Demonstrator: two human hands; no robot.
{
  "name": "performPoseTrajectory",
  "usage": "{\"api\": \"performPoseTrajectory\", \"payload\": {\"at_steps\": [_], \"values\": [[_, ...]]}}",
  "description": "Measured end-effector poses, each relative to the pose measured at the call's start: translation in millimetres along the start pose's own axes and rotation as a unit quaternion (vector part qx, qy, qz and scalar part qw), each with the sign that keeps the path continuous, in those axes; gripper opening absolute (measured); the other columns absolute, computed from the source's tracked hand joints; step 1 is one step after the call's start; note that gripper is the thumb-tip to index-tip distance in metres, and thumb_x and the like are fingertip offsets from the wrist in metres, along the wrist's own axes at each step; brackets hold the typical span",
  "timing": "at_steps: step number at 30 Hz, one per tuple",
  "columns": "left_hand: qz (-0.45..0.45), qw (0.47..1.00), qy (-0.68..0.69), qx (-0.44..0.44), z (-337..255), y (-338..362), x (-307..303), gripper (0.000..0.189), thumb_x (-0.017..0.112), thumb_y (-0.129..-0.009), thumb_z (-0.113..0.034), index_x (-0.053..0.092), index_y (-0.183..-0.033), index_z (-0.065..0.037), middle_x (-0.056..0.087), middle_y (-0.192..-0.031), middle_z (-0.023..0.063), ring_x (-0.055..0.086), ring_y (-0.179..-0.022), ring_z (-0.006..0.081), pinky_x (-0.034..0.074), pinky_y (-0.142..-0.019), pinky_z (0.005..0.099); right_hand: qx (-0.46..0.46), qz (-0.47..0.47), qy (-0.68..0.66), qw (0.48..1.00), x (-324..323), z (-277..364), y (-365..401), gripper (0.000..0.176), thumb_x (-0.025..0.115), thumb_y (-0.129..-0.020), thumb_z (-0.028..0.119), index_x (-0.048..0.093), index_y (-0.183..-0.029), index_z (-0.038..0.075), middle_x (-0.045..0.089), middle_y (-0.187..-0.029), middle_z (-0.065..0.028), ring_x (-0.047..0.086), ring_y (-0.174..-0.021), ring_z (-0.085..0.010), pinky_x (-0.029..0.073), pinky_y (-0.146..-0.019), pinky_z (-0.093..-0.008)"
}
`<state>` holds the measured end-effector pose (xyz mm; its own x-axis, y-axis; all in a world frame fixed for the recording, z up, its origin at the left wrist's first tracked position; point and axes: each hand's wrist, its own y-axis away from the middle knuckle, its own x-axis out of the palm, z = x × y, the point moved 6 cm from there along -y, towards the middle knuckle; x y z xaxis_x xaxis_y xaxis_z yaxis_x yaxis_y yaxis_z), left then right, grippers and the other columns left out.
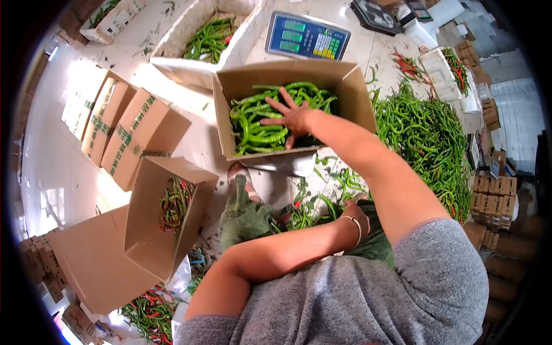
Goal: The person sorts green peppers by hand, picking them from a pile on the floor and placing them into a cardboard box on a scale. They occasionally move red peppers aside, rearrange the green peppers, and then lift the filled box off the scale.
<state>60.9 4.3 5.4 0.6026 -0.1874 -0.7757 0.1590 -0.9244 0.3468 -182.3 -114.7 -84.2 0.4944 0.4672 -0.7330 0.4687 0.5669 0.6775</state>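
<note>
My right hand (292,117) lies with fingers spread on long green chili peppers (253,127) inside an open cardboard box (352,92). The peppers cover the box floor in a loose heap, and my hand hides some of them. My left arm crosses in front of my body. At its end my left hand (357,221), with a bracelet at the wrist, is by my right knee, close to loose green peppers (310,215) on the floor. The fingers of that hand are mostly hidden, so whether they hold anything does not show.
A digital scale (307,35) with lit displays is behind the box, beside a white foam box (172,49) of green peppers. To the right spreads a large pepper pile (425,138). Closed cartons (129,138) and an open carton (144,230) with reddish peppers are at left.
</note>
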Motion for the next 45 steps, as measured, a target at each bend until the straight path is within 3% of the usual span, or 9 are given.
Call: {"api": "performPoseTrajectory", "payload": {"at_steps": [6,12,16,22,27,32,40,42,45], "values": [[-0.021,0.995,-0.097,0.002,5,-5,4,0.041,0.055,-0.085,-0.016,0.055,-0.124,-0.005,0.060,-0.118,0.0123,0.060,-0.101,0.0336,0.044,-0.075,0.0517,0.005,-0.004,-0.044,0.999,-9,4,16,0.097,0.080,-0.062,0.045,0.024,-0.142,0.043,-0.015,-0.154,-0.0003,-0.020,-0.138,-0.0358,0.020,-0.100,-0.0711],[0.069,0.996,-0.060,0.014,-11,-9,0,0.021,0.054,-0.083,-0.016,0.070,-0.096,-0.009,0.068,-0.099,0.0101,0.065,-0.091,0.0265,0.044,-0.078,0.0433,-0.066,-0.202,-0.141,0.967,-44,0,92,0.059,0.070,-0.075,0.031,0.052,-0.130,0.021,0.045,-0.137,-0.0064,0.034,-0.132,-0.0291,0.028,-0.105,-0.0511],[0.069,0.996,-0.049,-0.013,-3,-21,5,0.024,0.052,-0.084,-0.015,0.066,-0.102,-0.011,0.069,-0.099,0.0074,0.065,-0.092,0.0248,0.043,-0.080,0.0442,-0.083,-0.431,-0.286,0.852,-32,-40,199,0.042,0.064,-0.083,0.031,0.059,-0.121,0.015,0.058,-0.122,-0.0088,0.052,-0.116,-0.0260,0.039,-0.098,-0.0383],[0.007,0.999,-0.032,0.018,3,-22,9,0.023,0.054,-0.079,-0.018,0.062,-0.099,-0.009,0.067,-0.089,0.0096,0.064,-0.087,0.0277,0.044,-0.077,0.0416,0.210,-0.430,-0.600,0.641,184,-175,297,0.043,0.067,-0.083,0.026,0.058,-0.119,0.004,0.063,-0.112,-0.0138,0.059,-0.104,-0.0234,0.046,-0.089,-0.0339],[0.064,0.995,-0.077,0.009,19,-45,37,0.035,0.056,-0.080,-0.022,0.056,-0.114,-0.011,0.064,-0.091,0.0070,0.061,-0.087,0.0262,0.044,-0.075,0.0419,0.483,-0.300,-0.465,0.679,378,-221,329,0.081,0.072,-0.069,0.051,0.040,-0.138,0.022,0.034,-0.142,-0.0200,0.036,-0.130,-0.0364,0.032,-0.106,-0.0424],[0.107,0.993,-0.034,-0.027,33,-60,10,0.048,0.062,-0.080,-0.029,0.049,-0.123,-0.012,0.061,-0.098,0.0069,0.057,-0.094,0.0261,0.043,-0.077,0.0409,0.546,-0.251,-0.359,0.715,409,-271,294,0.089,0.073,-0.064,0.058,0.027,-0.140,0.047,0.003,-0.155,-0.0075,0.007,-0.137,-0.0459,0.024,-0.101,-0.0660],[0.118,0.991,-0.007,-0.066,74,-80,31,0.054,0.066,-0.077,-0.026,0.047,-0.125,-0.012,0.058,-0.107,0.0082,0.056,-0.097,0.0271,0.041,-0.084,0.0409,0.463,-0.233,-0.314,0.795,334,-369,158,0.094,0.081,-0.064,0.032,0.027,-0.140,0.045,0.006,-0.154,-0.0022,0.009,-0.138,-0.0418,0.025,-0.100,-0.0696],[0.137,0.987,0.032,-0.074,80,-89,31,0.057,0.067,-0.076,-0.025,0.046,-0.128,-0.013,0.057,-0.109,0.0086,0.055,-0.099,0.0275,0.041,-0.085,0.0414,0.445,-0.117,-0.364,0.809,351,-383,128,0.097,0.082,-0.062,0.028,0.026,-0.139,0.046,0.016,-0.152,-0.0039,0.007,-0.139,-0.0419,0.029,-0.099,-0.0678],[0.154,0.980,0.059,-0.107,84,-94,31,0.060,0.067,-0.075,-0.023,0.045,-0.130,-0.014,0.057,-0.107,0.0092,0.054,-0.101,0.0276,0.041,-0.086,0.0410,0.429,-0.188,-0.374,0.800,373,-384,120,0.090,0.082,-0.061,0.027,0.034,-0.135,0.040,0.025,-0.149,-0.0054,0.017,-0.136,-0.0440,0.039,-0.101,-0.0545]]}}
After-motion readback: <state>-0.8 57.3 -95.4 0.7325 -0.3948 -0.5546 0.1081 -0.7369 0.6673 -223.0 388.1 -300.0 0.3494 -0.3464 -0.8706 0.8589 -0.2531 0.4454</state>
